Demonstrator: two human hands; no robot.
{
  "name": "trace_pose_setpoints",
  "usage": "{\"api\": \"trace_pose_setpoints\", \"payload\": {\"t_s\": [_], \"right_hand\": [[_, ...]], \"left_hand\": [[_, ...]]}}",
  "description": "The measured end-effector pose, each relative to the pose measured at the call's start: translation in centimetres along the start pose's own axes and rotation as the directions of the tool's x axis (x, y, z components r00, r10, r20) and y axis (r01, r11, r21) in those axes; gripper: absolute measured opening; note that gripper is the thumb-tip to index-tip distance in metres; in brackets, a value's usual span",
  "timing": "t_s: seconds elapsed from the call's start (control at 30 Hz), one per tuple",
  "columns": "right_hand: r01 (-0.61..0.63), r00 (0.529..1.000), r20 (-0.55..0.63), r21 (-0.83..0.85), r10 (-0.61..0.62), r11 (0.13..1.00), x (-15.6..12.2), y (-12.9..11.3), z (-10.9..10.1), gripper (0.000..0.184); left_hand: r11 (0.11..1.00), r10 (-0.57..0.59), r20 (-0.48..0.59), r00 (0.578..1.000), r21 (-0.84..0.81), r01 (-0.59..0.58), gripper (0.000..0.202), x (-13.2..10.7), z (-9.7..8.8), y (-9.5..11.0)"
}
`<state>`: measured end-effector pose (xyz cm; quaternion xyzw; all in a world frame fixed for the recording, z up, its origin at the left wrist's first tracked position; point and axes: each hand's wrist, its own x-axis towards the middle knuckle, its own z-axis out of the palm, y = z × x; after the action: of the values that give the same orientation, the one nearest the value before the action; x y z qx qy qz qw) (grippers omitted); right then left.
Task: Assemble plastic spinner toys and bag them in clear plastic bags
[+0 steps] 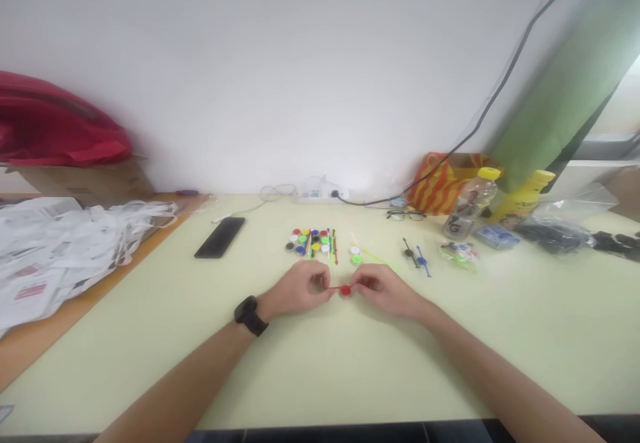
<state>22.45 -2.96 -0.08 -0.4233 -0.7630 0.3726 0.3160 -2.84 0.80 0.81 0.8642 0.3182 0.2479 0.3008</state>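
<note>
Between my two hands is a red spinner arrow, a thin red stick with a round red disc (345, 291) at its middle. My left hand (304, 285), with a black watch on the wrist, pinches the left end of the stick. My right hand (383, 287) pinches the right end, mostly hiding it. Just beyond my hands lie a white disc (355, 251), a green disc (356, 260) and a yellow-green stick (374, 256). To their right rest a black spinner arrow (410, 254) and a blue spinner arrow (423, 261). Several coloured discs and sticks (315, 243) sit grouped further left.
A black phone (220, 237) lies to the left, near white bags (55, 249). At the right stand a clear bottle (470, 206) and a yellow bottle (523, 199), with a small plastic packet (459, 255) before them. A power strip (317, 193) and its cable lie along the wall.
</note>
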Motion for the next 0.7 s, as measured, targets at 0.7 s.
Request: {"api": "trace_pose_setpoints", "payload": {"t_s": [0.7], "right_hand": [[0.060,0.997,0.065,-0.137,-0.051,0.989,0.0,-0.1,0.2,0.022]], "left_hand": [[0.950,0.138,-0.003,0.990,0.282,-0.132,0.014,0.3,1.4,1.4]]}}
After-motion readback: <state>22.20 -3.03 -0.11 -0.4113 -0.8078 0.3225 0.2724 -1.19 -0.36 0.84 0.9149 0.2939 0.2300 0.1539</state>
